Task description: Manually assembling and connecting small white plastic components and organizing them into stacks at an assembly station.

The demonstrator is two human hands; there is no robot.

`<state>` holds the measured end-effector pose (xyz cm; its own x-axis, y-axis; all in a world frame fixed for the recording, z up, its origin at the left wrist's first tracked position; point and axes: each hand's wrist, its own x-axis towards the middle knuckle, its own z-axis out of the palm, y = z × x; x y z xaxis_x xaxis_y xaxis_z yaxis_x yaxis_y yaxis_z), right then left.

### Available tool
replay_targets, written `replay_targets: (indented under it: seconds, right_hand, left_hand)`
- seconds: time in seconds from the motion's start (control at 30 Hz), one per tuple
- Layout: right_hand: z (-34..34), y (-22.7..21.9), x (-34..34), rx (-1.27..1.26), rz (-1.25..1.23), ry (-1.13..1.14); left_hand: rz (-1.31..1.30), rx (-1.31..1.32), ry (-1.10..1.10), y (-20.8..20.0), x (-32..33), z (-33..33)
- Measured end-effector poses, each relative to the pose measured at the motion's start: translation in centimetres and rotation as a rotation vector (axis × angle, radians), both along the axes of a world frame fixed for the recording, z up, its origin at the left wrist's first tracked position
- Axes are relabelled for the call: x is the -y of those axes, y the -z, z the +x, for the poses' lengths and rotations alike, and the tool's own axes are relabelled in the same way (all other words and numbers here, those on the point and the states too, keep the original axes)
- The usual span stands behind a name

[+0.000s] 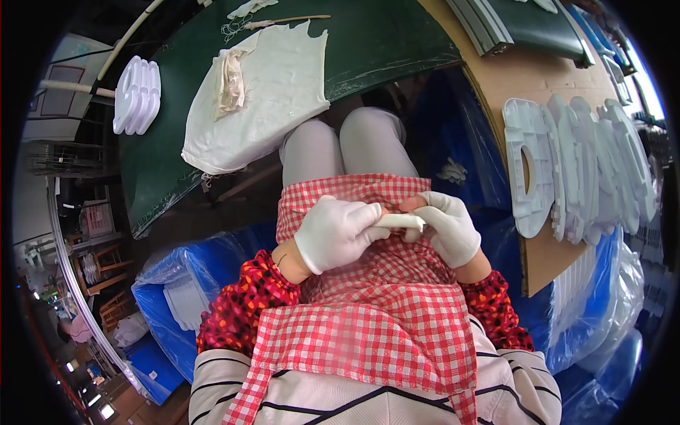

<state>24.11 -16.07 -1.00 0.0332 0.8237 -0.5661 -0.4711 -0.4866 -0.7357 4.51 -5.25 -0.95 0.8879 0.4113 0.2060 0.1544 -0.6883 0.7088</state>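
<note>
The white-gloved left hand (340, 232) is pinching a slim white roll (399, 221), slackness risking slippage; white-gloved right hand (448, 228) is curling, hold unclear.

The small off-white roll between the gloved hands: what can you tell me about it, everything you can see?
The small off-white roll is short, slim and plain, like a little tube. It could be rolled cloth, but its material is hard to tell. It lies roughly level, above the red-and-white checked apron. The left hand pinches its left end, which the fingers partly hide. Its uneven right end is by the fingers of the right hand; whether they grip it is unclear.
</note>
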Motion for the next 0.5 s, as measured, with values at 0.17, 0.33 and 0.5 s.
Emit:
replay_targets:
  seconds: [0.17, 0.33, 0.5]
  right_hand:
    - [-0.5, -2.0, -0.6, -0.188, 0.304, -0.013]
    - [-0.8, -2.4, -1.5, 0.348, 0.150, -0.095]
    - [-0.9, -0.6, -2.2, 1.058, 0.526, -0.005]
  left_hand:
    - [-0.429, -0.105, -0.045, -0.9, -1.1, 0.3]
    - [-0.714, -0.163, -0.065, -1.4, -0.7, 0.7]
    - [-0.859, -0.308, -0.140, -2.7, -0.9, 1.2]
